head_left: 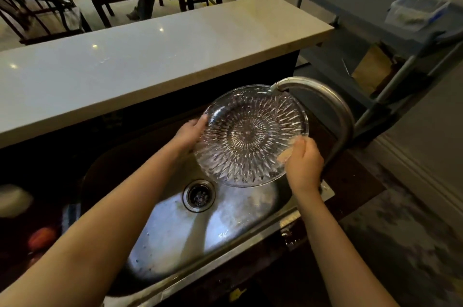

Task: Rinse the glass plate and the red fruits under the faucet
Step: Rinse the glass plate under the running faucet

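Note:
A round cut-glass plate (pixel 248 133) is tilted over the steel sink (pixel 160 239), its far rim right under the faucet spout (pixel 275 86). Water runs onto that rim. My left hand (pixel 190 131) grips the plate's left edge, thumb on top. At the lower right edge my right hand (pixel 303 161) holds the rim with curled fingers. A red fruit (pixel 41 237) lies blurred on the dark counter at the far left.
The faucet's curved neck (pixel 343 118) rises just right of my right hand. The drain (pixel 199 195) sits below the plate. A pale raised counter (pixel 150 48) runs behind the sink. A grey cart (pixel 390 31) with a plastic box stands at the right.

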Demonstrator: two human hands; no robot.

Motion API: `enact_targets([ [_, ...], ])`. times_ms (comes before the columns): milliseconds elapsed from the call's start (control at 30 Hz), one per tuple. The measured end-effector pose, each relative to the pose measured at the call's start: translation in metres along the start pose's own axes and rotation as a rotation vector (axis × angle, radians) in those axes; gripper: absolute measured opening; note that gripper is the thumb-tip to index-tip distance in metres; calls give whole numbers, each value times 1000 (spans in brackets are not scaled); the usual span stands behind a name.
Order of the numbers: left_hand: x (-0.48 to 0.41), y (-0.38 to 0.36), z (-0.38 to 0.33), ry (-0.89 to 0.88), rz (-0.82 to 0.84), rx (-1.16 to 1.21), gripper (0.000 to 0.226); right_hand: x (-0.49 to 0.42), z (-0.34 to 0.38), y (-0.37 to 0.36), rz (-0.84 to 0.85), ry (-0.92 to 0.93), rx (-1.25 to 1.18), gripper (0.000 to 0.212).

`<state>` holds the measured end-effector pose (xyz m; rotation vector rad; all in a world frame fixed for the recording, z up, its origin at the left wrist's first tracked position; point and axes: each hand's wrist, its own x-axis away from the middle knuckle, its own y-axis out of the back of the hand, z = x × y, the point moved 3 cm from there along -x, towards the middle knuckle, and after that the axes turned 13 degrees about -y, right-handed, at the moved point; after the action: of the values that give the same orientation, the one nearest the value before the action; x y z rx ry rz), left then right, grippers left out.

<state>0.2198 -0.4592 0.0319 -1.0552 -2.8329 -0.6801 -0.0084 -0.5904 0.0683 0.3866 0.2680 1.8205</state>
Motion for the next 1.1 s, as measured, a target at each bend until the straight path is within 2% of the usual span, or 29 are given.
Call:
enact_targets([
  [67,17,4,6,104,147,541,34,-5,-5,-8,63,-20,21,23],
  [100,24,8,7,134,156,726,28,-7,-7,-12,99,-29,31,24],
  [200,37,17,7,131,126,977,33,-15,-15,-23,191,-41,120,21],
  [267,43,19,0,88,100,1001,35,-19,-19,-30,202,-29,230,21],
  [367,50,20,-14,34,40,976,35,-22,-17,-46,229,75,399,56],
  [433,55,15,-22,23,11,942,33,-27,-12,-60,264,180,505,66],
  [533,63,-1,-34,-14,-21,923,27,-43,-10,-79,309,193,637,64],
  [633,64,-12,-46,-90,-25,887,22,-43,-2,-96,336,239,645,66],
  [800,63,-25,-59,-108,-82,889,34,21,19,-126,504,627,459,62],
  [867,65,-24,-58,-104,-92,909,37,16,20,-124,496,704,460,57],
  [900,65,-21,-56,-97,-90,911,37,3,16,-119,456,678,495,56],
  [967,65,-14,-49,-80,-93,928,32,-29,2,-106,388,501,578,57],
  [1033,66,-10,-43,-58,-106,952,25,-43,-10,-97,406,365,609,59],
  [1100,66,-9,-40,-35,-124,960,22,-21,-12,-101,474,442,615,61],
])
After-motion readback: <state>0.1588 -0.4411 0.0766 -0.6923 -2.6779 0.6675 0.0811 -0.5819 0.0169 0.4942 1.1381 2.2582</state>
